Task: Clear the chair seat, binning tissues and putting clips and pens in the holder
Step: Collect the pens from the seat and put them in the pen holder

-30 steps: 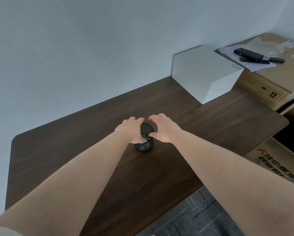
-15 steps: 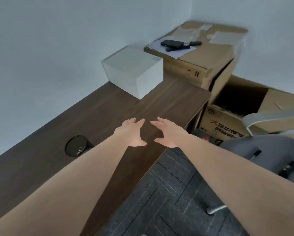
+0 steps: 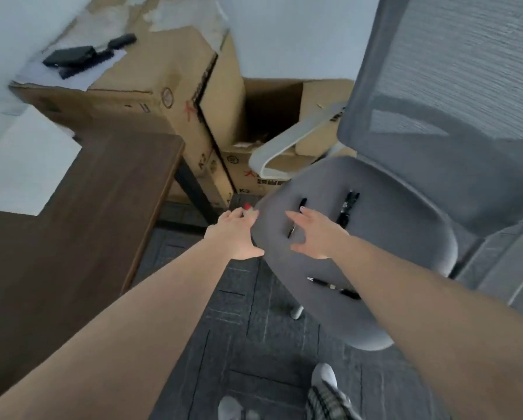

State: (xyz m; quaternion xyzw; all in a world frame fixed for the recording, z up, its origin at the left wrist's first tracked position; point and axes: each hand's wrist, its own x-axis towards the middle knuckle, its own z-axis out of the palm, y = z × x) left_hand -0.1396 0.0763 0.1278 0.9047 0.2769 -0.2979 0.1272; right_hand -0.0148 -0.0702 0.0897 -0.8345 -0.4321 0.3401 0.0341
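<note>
On the grey padded chair seat (image 3: pixel 375 237) lay three dark pens, and the right hand (image 3: pixel 315 234), its grip released and empty, hovered beside the nearest slim black pen (image 3: pixel 296 218), whose long axis ran away from the person, while the left hand (image 3: pixel 236 234), equally empty, hung farther off at the seat's edge.

the right hand (image 3: pixel 316 234) covers the middle of one pen (image 3: pixel 302 204) on the chair seat (image 3: pixel 390 237). the right forearm hides one end of the near pen (image 3: pixel 333 287). the far dark item (image 3: pixel 347 206) is too blurred to name. the chair back (image 3: pixel 454 95) runs off the top edge.
</note>
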